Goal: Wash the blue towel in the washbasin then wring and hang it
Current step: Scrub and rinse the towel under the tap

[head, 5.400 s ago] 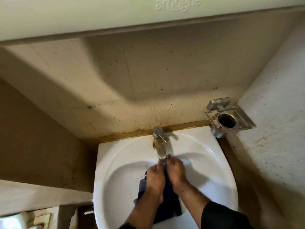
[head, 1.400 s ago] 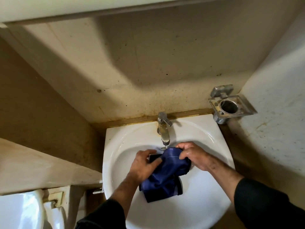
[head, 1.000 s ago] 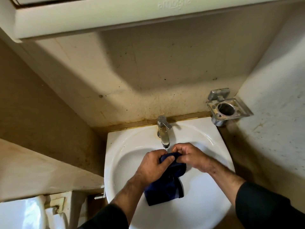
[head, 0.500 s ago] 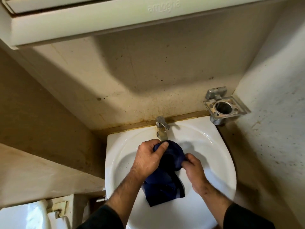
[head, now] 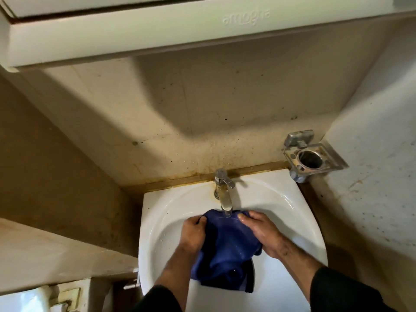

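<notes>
The blue towel (head: 227, 246) is wet and spread between both hands inside the white washbasin (head: 157, 212). Its top edge sits right under the spout of the metal tap (head: 224, 192), and water seems to run onto it. My left hand (head: 194, 233) grips the towel's left edge. On the other side, my right hand (head: 262, 230) holds the right edge, fingers wet. The lower part of the towel hangs bunched toward the basin's front.
A metal holder (head: 311, 157) is fixed to the right wall beside the basin. A white cabinet (head: 157, 30) overhangs above. A ledge (head: 56, 255) runs at the left, with part of a white fixture (head: 22, 300) below it.
The hands have moved apart, stretching out the towel that was bunched between them. The towel's top edge now lies under the tap spout, and my right hand has moved up to its right side.
</notes>
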